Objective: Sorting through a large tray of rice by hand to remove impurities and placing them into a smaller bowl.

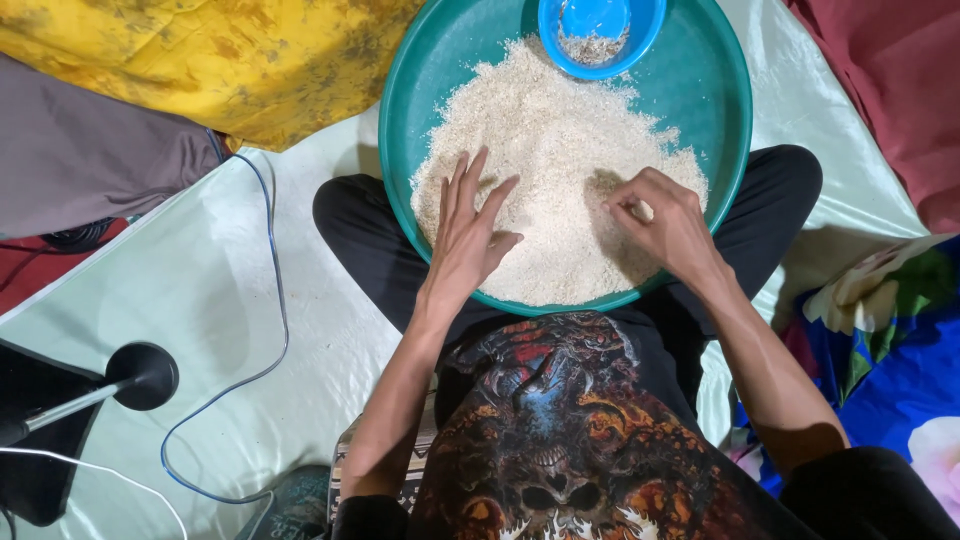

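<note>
Left hand (468, 240) flat, released on loose white rice grains (550, 150); right hand (665, 222) pinching grains; light, slippery, pinch singly.

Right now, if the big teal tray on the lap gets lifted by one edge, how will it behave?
The teal tray would likely feel heavy: rice covers much of it. Tilted, the loose grains would probably slide, and the small blue bowl resting inside could skid. Both hands rest on the rice.
</note>
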